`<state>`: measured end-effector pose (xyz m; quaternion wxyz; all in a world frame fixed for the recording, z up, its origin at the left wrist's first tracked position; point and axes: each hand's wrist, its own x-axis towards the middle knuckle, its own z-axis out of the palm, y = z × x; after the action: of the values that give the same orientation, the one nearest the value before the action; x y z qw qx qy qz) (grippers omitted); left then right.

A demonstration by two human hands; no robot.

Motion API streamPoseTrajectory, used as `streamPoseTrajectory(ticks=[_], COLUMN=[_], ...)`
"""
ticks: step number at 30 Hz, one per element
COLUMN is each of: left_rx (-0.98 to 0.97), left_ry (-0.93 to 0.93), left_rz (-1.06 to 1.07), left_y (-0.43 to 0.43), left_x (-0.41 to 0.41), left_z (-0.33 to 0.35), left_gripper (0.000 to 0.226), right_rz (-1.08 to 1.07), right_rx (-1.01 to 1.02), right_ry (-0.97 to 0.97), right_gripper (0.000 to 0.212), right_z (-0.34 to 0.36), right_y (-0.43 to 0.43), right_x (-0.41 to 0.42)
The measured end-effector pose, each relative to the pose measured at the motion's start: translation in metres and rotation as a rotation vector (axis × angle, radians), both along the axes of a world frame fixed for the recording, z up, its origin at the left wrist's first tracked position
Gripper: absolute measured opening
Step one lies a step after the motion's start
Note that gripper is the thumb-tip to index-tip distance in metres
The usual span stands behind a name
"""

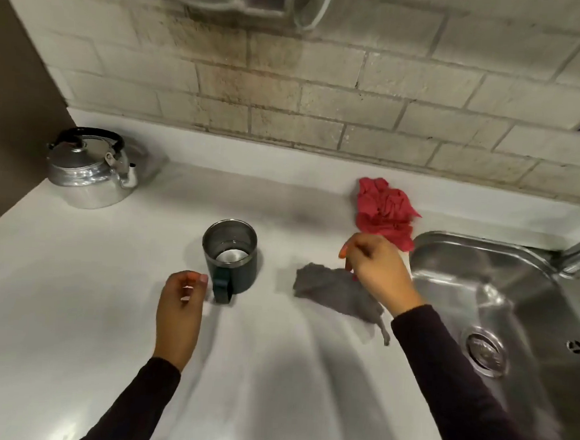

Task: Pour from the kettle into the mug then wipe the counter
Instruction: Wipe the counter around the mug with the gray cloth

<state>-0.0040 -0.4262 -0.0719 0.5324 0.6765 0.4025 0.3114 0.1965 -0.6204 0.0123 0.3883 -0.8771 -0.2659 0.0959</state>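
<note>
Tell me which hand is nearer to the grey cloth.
Right. The right hand hangs directly over the grey cloth, fingers at its upper edge. The left hand sits across the mug, beside its handle, well apart from the cloth.

Soft, even light falls from above, leaving the white counter (71, 290) bright. Faint shadows spread under both arms. Glare streaks the kettle (91, 168) and the sink (503, 286). Wide-angle distortion bends the wall's tile lines (359, 97). The whole frame is slightly soft, most blurred at the edges.
</note>
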Motion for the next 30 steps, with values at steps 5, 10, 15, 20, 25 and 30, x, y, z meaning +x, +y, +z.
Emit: streamPoseTrajectory(ticks=[5, 10, 15, 20, 25, 30], left_rx=[-0.147, -0.225, -0.471, -0.498, -0.428, -0.386], left_ry=[0.093, 0.122, 0.038, 0.021, 0.008, -0.008], left_rz=[-0.173, -0.379, -0.486, -0.562, -0.531, -0.547], left_y=[0.012, 0.011, 0.02, 0.028, 0.037, 0.051], left_x=[-0.002, 0.003, 0.017, 0.022, 0.027, 0.025], left_z=[-0.012, -0.011, -0.005, -0.013, -0.015, -0.005], left_gripper=[0.021, 0.031, 0.036, 0.055, 0.055, 0.044], right_rz=[-0.198, -0.297, -0.283, -0.119, -0.001, -0.118], right_rx=[-0.106, -0.375, -0.589, -0.672, -0.667, -0.321], right_ry=[0.052, 0.055, 0.042, -0.193, -0.248, -0.08], right_gripper=[0.033, 0.065, 0.089, 0.072, 0.06, 0.051], right_z=[-0.045, -0.092, -0.136, -0.148, -0.152, -0.145], right_y=[0.008, 0.034, 0.048, 0.037, 0.028, 0.064], right_x=[-0.049, -0.069, -0.07, -0.048, -0.004, 0.045])
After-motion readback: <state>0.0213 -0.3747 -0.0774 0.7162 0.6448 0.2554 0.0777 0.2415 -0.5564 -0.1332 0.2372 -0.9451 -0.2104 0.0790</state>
